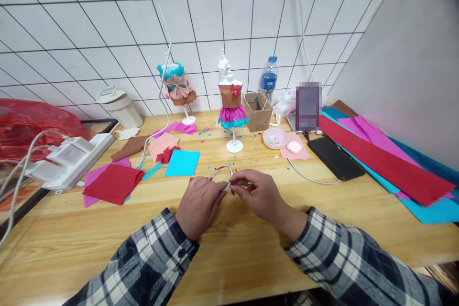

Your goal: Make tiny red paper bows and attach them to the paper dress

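My left hand (201,204) is closed on a thin white ring (223,168), which looks like a roll of narrow tape. The thumb and fingertips of my right hand (258,196) pinch at the ring's near right edge, so the two hands almost touch. Bits of red paper show beside and beneath the fingers. Just beyond stands a small white mannequin (234,145) in a brown top (230,95) with red bows and a purple skirt (232,116) edged in blue.
A second dressed mannequin (179,87), a cardboard box (258,114), a bottle (268,79) and a pink bowl (275,139) stand behind. Folded red paper (113,183) and blue paper (182,162) lie left. A power strip (81,162) is far left; a black phone (336,157) and long red paper (387,160) lie right.
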The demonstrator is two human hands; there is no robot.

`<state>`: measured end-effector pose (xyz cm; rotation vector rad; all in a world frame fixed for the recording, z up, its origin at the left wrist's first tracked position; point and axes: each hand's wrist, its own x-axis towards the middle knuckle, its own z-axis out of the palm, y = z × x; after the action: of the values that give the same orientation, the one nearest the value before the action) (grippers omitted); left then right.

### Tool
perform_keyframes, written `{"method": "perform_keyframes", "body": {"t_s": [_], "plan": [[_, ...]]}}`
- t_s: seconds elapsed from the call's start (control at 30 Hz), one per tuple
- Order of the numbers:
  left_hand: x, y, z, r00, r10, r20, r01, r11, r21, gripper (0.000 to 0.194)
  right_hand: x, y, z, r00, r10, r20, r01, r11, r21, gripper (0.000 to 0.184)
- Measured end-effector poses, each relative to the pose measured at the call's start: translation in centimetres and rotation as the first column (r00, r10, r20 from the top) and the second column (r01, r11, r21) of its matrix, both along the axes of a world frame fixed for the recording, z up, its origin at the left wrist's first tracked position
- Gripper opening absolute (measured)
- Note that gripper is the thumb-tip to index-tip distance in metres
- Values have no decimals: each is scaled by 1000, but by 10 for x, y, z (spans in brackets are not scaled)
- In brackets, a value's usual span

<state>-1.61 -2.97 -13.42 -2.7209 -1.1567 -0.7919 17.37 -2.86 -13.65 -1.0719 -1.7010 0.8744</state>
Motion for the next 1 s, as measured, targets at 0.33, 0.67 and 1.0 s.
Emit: {"method": "perform_keyframes", "body": {"t_s": [0.33,0.67,1.0], "plan": [[1,-2,-3,998,53,40,-51,998,-44,20,-5,-5,-5,999,47,-19,-48,998,-42,40],[2,-4,-5,999,51,18,-51,998,-35,23,-9,-3,-1,953,-8,-303,-84,953,-290,21],[1,-2,-3,999,40,26,-40,999,-7,23,-6,1,-5,974,4,-226,-70,956,-284,13]]}}
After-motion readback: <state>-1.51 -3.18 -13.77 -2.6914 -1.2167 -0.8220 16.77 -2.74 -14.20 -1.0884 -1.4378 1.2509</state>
